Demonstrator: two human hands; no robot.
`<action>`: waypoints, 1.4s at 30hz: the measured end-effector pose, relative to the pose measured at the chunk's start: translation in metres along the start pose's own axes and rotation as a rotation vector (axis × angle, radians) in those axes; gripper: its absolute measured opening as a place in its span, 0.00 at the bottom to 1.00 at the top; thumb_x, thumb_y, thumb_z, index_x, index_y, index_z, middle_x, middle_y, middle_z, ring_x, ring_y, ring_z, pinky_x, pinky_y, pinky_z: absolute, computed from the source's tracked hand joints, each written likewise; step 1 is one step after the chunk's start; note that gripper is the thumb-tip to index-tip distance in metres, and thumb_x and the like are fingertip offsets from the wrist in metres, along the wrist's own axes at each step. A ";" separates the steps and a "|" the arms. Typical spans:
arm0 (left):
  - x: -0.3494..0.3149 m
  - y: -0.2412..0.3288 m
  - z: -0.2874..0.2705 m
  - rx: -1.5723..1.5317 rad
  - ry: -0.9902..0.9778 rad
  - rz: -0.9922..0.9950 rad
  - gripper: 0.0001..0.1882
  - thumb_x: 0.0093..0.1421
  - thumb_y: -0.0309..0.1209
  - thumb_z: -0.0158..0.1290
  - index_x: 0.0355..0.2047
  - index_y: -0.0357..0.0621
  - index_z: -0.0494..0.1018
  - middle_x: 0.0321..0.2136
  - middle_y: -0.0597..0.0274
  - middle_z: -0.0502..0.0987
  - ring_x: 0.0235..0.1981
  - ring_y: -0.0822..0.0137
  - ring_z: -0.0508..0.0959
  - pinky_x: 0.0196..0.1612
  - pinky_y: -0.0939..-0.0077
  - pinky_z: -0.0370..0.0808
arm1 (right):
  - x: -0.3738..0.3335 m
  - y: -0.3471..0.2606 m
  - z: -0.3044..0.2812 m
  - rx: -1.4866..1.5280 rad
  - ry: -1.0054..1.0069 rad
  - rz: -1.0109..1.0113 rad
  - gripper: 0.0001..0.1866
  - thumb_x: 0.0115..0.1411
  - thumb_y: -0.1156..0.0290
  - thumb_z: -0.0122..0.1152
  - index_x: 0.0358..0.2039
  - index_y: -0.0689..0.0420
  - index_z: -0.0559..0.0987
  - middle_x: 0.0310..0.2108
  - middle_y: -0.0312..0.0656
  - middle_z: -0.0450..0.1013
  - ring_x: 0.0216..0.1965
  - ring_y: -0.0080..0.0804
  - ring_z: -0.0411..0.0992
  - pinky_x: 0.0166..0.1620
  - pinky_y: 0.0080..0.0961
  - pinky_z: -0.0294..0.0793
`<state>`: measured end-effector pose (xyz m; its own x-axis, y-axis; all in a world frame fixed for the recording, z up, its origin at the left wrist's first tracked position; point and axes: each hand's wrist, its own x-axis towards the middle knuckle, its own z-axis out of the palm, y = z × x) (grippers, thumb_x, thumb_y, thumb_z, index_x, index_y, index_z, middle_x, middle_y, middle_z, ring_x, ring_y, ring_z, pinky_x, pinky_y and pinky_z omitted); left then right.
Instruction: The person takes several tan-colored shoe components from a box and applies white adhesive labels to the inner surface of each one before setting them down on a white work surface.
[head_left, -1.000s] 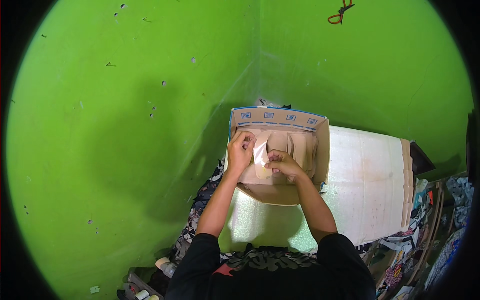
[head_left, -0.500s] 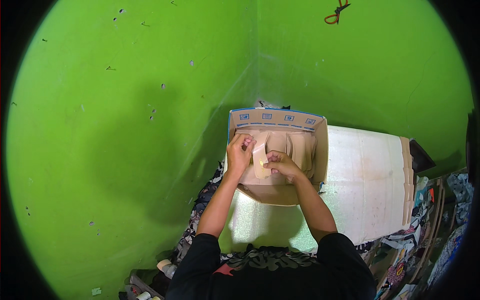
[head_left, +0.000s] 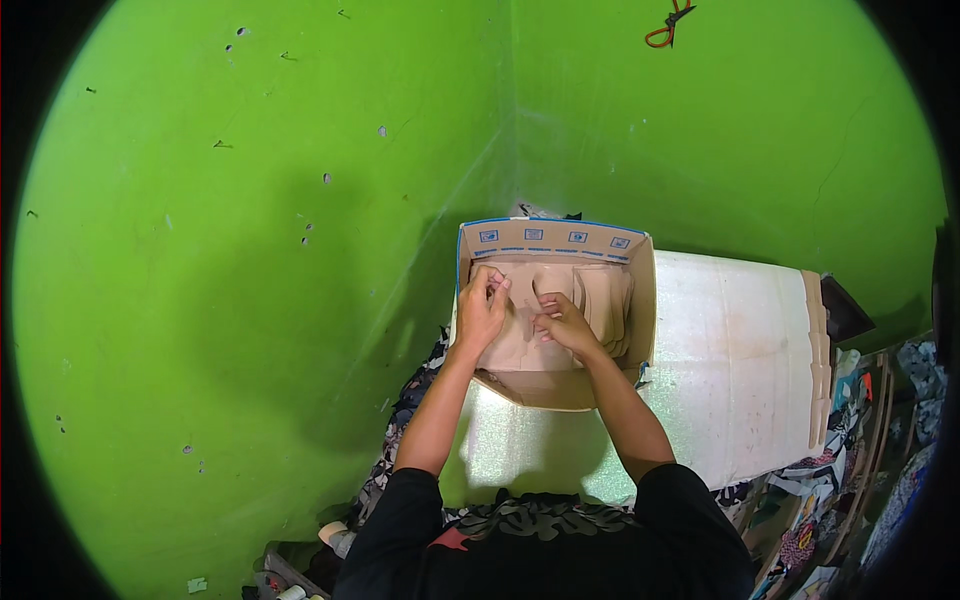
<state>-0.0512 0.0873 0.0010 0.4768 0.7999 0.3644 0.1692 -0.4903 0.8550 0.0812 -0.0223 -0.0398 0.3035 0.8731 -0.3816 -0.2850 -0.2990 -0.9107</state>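
Note:
A cardboard box (head_left: 649, 300) with a blue rim stands before me, holding several flat tan insole-shaped pieces (head_left: 600, 300). Inside its left part is my left hand (head_left: 480, 312), thumb and fingertips drawn together; whatever they may pinch cannot be made out. My right hand (head_left: 566, 326) hovers over the middle of the box, its fingers apart and nothing seen in them. Between both hands lie tan surfaces (head_left: 518, 300) that blend together, so single pieces are hard to tell apart there.
The box rests on a white-covered table (head_left: 735, 350). Green walls (head_left: 300, 250) meet in a corner behind it. Orange-handled scissors (head_left: 670, 25) hang on the right wall. Fabric scraps (head_left: 800, 530) are heaped at the lower right, and thread spools (head_left: 292, 592) sit at the lower left.
The tan insole-shaped piece with gold marking, held up between both hands before, is no longer seen there. My right hand's fingers have spread; my left hand has barely moved.

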 end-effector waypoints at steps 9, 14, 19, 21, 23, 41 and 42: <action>-0.004 0.000 -0.005 -0.099 -0.099 -0.021 0.07 0.55 0.25 0.55 0.30 0.36 0.68 0.24 0.63 0.74 0.26 0.75 0.73 0.31 0.78 0.70 | -0.005 -0.005 0.002 -0.089 -0.048 -0.168 0.08 0.54 0.73 0.60 0.33 0.62 0.74 0.25 0.37 0.71 0.24 0.19 0.68 0.27 0.15 0.68; -0.019 0.008 -0.013 -0.453 -0.187 -0.180 0.08 0.57 0.27 0.54 0.35 0.36 0.72 0.30 0.66 0.75 0.31 0.78 0.72 0.37 0.82 0.69 | -0.028 -0.019 0.009 -0.099 -0.061 -0.268 0.05 0.56 0.74 0.59 0.31 0.62 0.76 0.22 0.34 0.72 0.24 0.16 0.68 0.27 0.13 0.67; -0.035 0.037 -0.009 -0.679 -0.260 -0.290 0.16 0.62 0.34 0.47 0.43 0.33 0.72 0.33 0.58 0.77 0.32 0.73 0.75 0.37 0.81 0.71 | -0.061 -0.030 0.022 -0.051 -0.094 -0.343 0.07 0.56 0.74 0.59 0.33 0.63 0.76 0.25 0.34 0.74 0.25 0.14 0.69 0.28 0.12 0.67; -0.040 0.052 -0.007 -0.783 -0.287 -0.323 0.18 0.64 0.37 0.45 0.43 0.32 0.72 0.35 0.55 0.78 0.33 0.71 0.76 0.38 0.79 0.73 | -0.077 -0.030 0.022 -0.014 -0.109 -0.359 0.07 0.56 0.74 0.59 0.34 0.63 0.76 0.26 0.34 0.74 0.24 0.12 0.67 0.26 0.12 0.65; -0.045 0.062 -0.007 -0.829 -0.255 -0.380 0.19 0.64 0.38 0.43 0.43 0.31 0.71 0.36 0.50 0.78 0.35 0.68 0.77 0.38 0.75 0.75 | -0.094 -0.034 0.024 -0.022 -0.174 -0.334 0.07 0.56 0.73 0.59 0.34 0.63 0.76 0.27 0.35 0.75 0.27 0.16 0.71 0.30 0.12 0.68; -0.096 0.108 0.008 -0.820 -0.195 -0.373 0.16 0.63 0.36 0.46 0.43 0.35 0.72 0.33 0.53 0.78 0.32 0.68 0.78 0.36 0.76 0.74 | -0.189 0.010 0.001 -0.008 -0.080 -0.200 0.06 0.55 0.73 0.60 0.32 0.60 0.76 0.24 0.31 0.73 0.22 0.12 0.64 0.25 0.11 0.62; -0.099 0.110 0.012 -0.841 -0.210 -0.386 0.16 0.63 0.36 0.46 0.43 0.35 0.72 0.32 0.53 0.78 0.32 0.67 0.78 0.36 0.75 0.74 | -0.195 0.014 -0.001 -0.007 -0.079 -0.194 0.06 0.55 0.73 0.60 0.32 0.60 0.76 0.24 0.31 0.73 0.22 0.12 0.64 0.25 0.11 0.62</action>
<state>-0.0689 -0.0500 0.0547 0.6770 0.7360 -0.0033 -0.2898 0.2707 0.9180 0.0190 -0.1969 0.0215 0.2799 0.9419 -0.1856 -0.2214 -0.1247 -0.9672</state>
